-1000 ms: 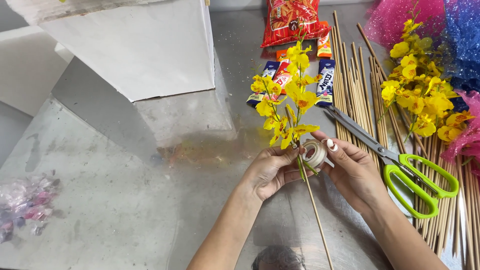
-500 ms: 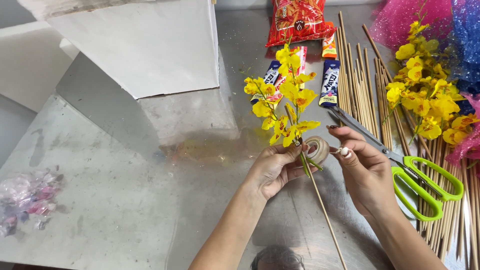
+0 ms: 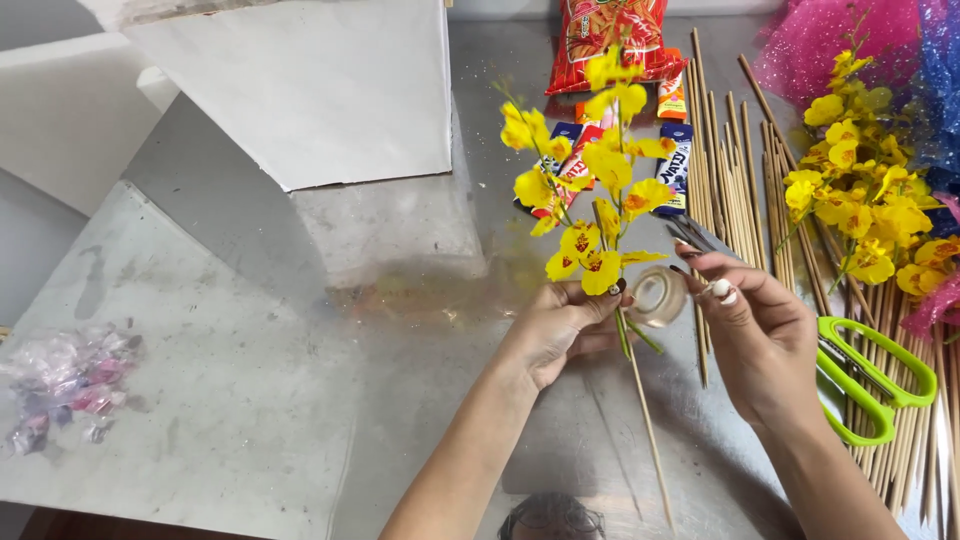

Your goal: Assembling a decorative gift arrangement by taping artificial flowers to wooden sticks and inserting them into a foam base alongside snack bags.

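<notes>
Pinching a yellow flower sprig (image 3: 590,190) against a thin wooden stick (image 3: 645,430), the left hand (image 3: 555,325) is closed over both above the grey desk (image 3: 250,400). A clear tape roll (image 3: 658,296) is gripped in the fingertips of the right hand (image 3: 765,340), just beside the stem. Green-handled scissors (image 3: 860,380) are laid on bamboo sticks (image 3: 735,180) at the right, near loose yellow flowers (image 3: 865,205) and snack packets (image 3: 610,40).

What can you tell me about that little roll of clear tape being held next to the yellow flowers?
The tape roll is a small ring of clear, glossy plastic tape, see-through at its middle. The right hand pinches it at its right edge, lifted above the grey table. It sits just right of the flower sprig and thin wooden stick gripped by the left hand.
</notes>
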